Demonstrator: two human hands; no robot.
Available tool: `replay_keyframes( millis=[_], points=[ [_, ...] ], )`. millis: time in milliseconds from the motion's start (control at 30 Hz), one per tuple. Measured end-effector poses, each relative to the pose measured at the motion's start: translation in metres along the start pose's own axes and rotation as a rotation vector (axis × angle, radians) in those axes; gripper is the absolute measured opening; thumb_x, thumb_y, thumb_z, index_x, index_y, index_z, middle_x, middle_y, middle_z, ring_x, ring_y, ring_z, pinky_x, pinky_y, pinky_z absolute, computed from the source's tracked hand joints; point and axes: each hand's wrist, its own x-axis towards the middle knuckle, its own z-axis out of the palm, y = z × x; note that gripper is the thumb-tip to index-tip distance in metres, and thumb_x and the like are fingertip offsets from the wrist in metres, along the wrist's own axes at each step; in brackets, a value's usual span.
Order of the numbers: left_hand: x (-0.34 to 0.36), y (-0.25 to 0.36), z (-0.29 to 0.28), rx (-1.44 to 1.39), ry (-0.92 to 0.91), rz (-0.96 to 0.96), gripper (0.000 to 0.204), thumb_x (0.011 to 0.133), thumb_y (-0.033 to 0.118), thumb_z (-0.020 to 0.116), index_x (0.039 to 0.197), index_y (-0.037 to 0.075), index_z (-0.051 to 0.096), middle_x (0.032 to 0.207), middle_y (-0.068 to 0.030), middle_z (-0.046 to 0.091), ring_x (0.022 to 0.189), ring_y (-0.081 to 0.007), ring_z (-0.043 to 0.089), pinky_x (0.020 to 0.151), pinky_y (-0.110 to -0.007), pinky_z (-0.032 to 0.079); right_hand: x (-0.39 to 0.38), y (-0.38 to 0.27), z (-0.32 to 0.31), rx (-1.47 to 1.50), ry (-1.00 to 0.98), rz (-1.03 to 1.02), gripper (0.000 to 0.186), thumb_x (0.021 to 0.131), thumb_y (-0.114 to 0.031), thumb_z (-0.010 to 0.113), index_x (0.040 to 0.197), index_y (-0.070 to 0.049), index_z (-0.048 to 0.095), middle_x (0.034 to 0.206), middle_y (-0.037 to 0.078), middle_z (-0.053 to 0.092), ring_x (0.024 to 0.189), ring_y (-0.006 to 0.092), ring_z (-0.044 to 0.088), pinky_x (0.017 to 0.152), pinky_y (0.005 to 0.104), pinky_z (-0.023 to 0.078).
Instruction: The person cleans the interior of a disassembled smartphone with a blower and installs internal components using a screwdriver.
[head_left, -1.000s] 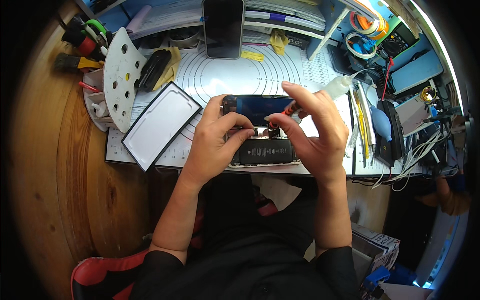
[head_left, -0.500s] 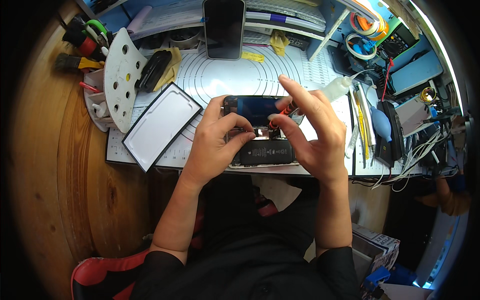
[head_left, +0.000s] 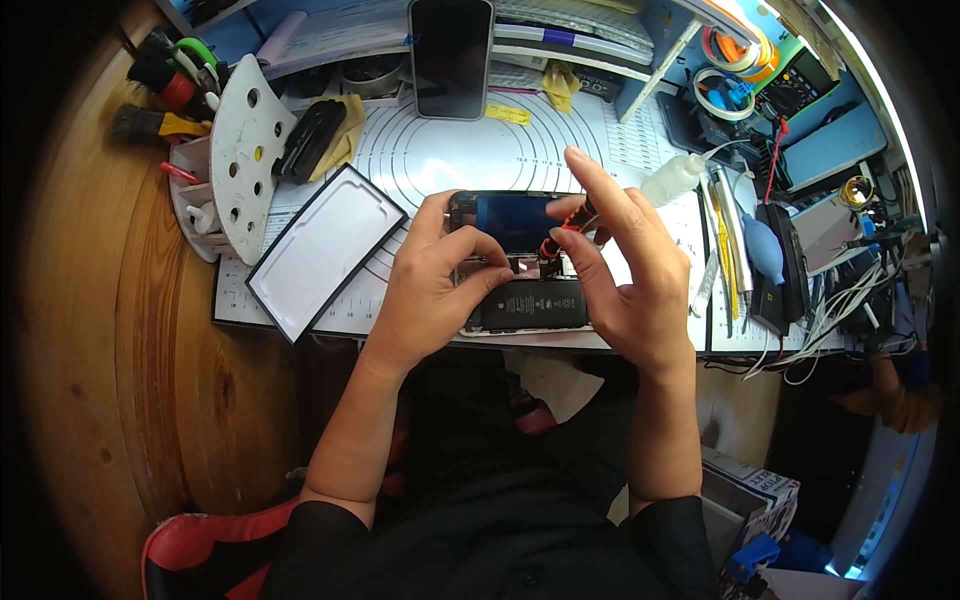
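Note:
An opened phone lies on the white work mat [head_left: 440, 150], its black battery [head_left: 535, 305] facing up and its dark screen panel [head_left: 515, 218] tilted up behind. My left hand [head_left: 435, 285] grips the phone's left side, with the fingers bent over the open body. My right hand [head_left: 625, 275] holds a thin red and black screwdriver [head_left: 565, 228] whose tip points down into the phone just above the battery.
A black-framed glass panel [head_left: 322, 250] lies left of my hands. Another phone [head_left: 450, 55] leans upright at the back. A white perforated tool stand [head_left: 240, 150] with brushes sits far left. A squeeze bottle [head_left: 670, 180], tweezers, cables and tape rolls crowd the right.
My right hand has shifted slightly, fingers lifting while the screwdriver stays at the phone. The left hand keeps its grip.

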Motion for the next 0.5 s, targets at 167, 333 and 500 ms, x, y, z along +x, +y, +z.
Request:
replay_keyframes(
  millis=[167,333,500],
  points=[
    [0.0,0.002,0.0,-0.004,-0.005,-0.001,0.017,0.079,-0.002,0.083,0.091,0.001,0.072,0.125,-0.0146,0.054,0.111,-0.0262,0.064,0.085,-0.034,0.062,0.001,0.002,-0.003,-0.076,-0.033,-0.081,0.069,0.076,0.006,0.081,0.142,-0.005,0.063,0.088,0.008,0.07,0.076,0.023,0.061,0.071,0.0352,0.052],
    [0.0,0.002,0.0,0.006,-0.001,0.007,0.018,0.078,-0.002,0.083,0.09,0.002,0.071,0.124,-0.0139,0.054,0.111,-0.0263,0.063,0.085,-0.034,0.062,-0.015,0.007,0.005,0.039,0.041,-0.017,0.067,0.08,0.011,0.078,0.144,-0.004,0.061,0.095,0.01,0.072,0.08,0.0212,0.067,0.073,0.0333,0.056],
    [0.0,0.002,0.0,0.006,-0.004,0.016,0.018,0.078,-0.002,0.083,0.09,0.003,0.071,0.124,-0.0139,0.054,0.11,-0.0268,0.063,0.085,-0.034,0.062,-0.022,0.006,0.008,0.143,0.111,0.045,0.065,0.084,0.013,0.076,0.145,-0.002,0.059,0.105,0.011,0.074,0.087,0.0193,0.072,0.078,0.0329,0.059]
  ],
)
